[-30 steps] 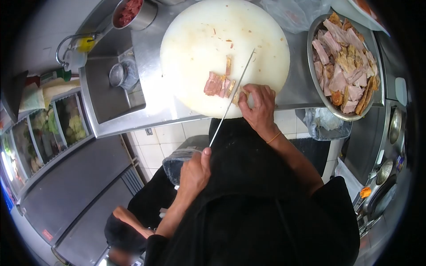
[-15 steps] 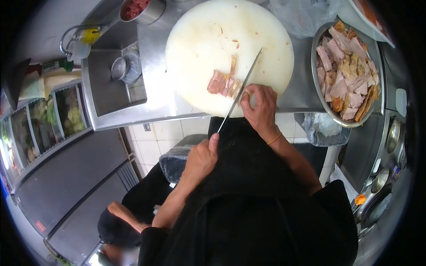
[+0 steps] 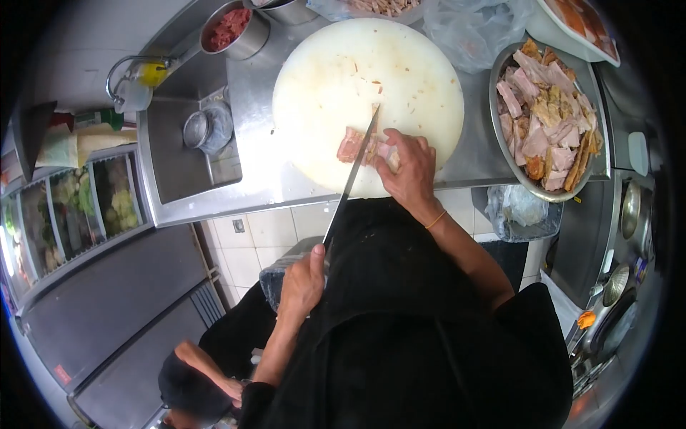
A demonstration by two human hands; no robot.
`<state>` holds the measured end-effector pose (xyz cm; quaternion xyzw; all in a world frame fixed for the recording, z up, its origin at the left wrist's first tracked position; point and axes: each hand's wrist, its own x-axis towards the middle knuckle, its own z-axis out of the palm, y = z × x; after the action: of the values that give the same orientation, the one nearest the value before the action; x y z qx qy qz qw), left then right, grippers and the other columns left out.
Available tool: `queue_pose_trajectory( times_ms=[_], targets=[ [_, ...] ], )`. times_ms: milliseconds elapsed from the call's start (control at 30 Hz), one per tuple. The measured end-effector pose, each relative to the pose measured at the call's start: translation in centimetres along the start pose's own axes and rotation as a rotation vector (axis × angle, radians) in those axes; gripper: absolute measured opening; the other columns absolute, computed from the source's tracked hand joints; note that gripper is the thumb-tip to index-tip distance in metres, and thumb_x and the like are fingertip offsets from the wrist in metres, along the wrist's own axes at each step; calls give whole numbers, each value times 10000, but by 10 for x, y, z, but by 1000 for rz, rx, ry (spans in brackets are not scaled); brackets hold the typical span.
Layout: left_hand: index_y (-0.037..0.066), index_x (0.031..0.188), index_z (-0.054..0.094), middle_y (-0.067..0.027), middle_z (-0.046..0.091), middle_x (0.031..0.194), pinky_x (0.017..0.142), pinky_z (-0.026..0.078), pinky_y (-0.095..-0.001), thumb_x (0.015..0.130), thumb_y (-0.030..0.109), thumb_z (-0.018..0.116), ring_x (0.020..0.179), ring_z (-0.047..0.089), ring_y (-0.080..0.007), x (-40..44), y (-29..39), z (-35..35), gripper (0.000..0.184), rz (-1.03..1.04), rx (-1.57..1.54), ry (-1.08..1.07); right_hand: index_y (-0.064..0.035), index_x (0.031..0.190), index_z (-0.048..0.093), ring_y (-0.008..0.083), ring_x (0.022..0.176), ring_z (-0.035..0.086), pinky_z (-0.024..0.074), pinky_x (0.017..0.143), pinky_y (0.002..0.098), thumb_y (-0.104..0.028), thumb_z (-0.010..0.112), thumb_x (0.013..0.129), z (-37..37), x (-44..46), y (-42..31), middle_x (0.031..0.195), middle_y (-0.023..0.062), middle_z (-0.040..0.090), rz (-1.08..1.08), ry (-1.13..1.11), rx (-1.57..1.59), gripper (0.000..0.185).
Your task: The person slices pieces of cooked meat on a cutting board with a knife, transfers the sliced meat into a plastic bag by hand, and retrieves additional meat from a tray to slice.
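My left hand point(image 3: 301, 282) is closed around the handle of a long knife point(image 3: 349, 179). The blade slants up over the near part of a round white cutting board point(image 3: 314, 71), its tip near a thin strip of meat. Cut meat pieces point(image 3: 349, 145) lie beside the blade, some partly covered by it. To the right of the blade, my right hand point(image 3: 411, 168) has its fingers curled against pale meat pieces point(image 3: 388, 154) and wears an orange band at the wrist.
A metal bowl of sliced meat point(image 3: 554, 121) stands right of the board. Farther back are a pot of red meat point(image 3: 230, 28), a plastic bag point(image 3: 475, 32) and a white tray point(image 3: 572, 32). The sink point(image 3: 189, 168) is at left. Another person point(image 3: 193, 386) is at lower left.
The knife has moved left across the meat, its tip now nearer the thin strip. My right hand has shifted slightly left to the meat pieces. My left hand has moved left and down.
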<state>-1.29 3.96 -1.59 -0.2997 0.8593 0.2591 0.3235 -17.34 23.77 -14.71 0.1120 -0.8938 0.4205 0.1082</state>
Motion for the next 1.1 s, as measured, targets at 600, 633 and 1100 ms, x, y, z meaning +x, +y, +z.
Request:
queue_pose_trajectory(
  times_ms=[600,633,1100],
  targets=[
    [-51,941,680,-391,655,912,853,468,-628,1097,510,375,953,609,-603,-17,-8,0,657,50,-8,-31,-115,957,725,248,935,616,453,808,404,-126,768,781,4,-4,4,1038,11,722,-50,37,7,182],
    [-50,936,682,-391,655,911,854,469,-629,1097,510,373,952,610,-601,-19,-12,-1,660,43,1,-51,-117,953,725,245,936,616,452,807,403,-125,769,778,5,-4,4,1042,7,723,-49,39,4,180],
    [-32,985,706,-372,673,949,884,479,-600,1101,517,342,1016,621,-571,4,25,-14,669,39,38,-6,-118,987,654,289,934,601,450,793,416,-113,744,746,2,7,1,1033,41,685,-13,-21,22,257]
  ],
)
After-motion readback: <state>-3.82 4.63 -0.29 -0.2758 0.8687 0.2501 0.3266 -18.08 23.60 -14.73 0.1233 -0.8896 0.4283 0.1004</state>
